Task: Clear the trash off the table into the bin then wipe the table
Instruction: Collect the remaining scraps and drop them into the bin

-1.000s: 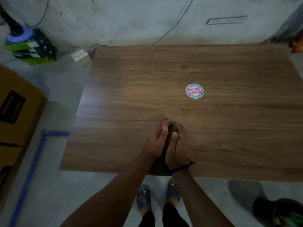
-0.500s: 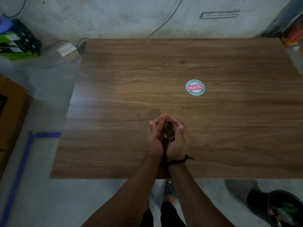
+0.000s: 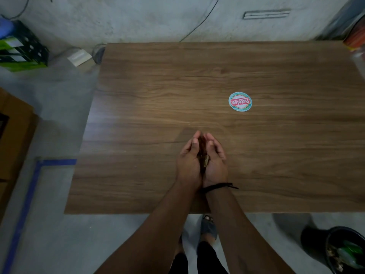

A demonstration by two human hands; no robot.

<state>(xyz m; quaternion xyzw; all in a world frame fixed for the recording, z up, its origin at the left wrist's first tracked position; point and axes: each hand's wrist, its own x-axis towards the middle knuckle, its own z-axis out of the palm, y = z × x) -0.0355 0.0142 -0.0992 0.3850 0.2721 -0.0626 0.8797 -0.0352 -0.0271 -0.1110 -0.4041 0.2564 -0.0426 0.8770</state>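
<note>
The trash, a small clump of dark brown scraps, is held between the left hand and right hand. Both hands are cupped together with fingers curled around it, above the near middle of the wooden table. Its make-up cannot be told.

A round printed disc is noted flat on the table, beyond the hands and well apart from them. A black bin, already holding green and brown waste, stands on the floor off the table's near right corner. A cardboard box and a blue tape line are seen at left.
</note>
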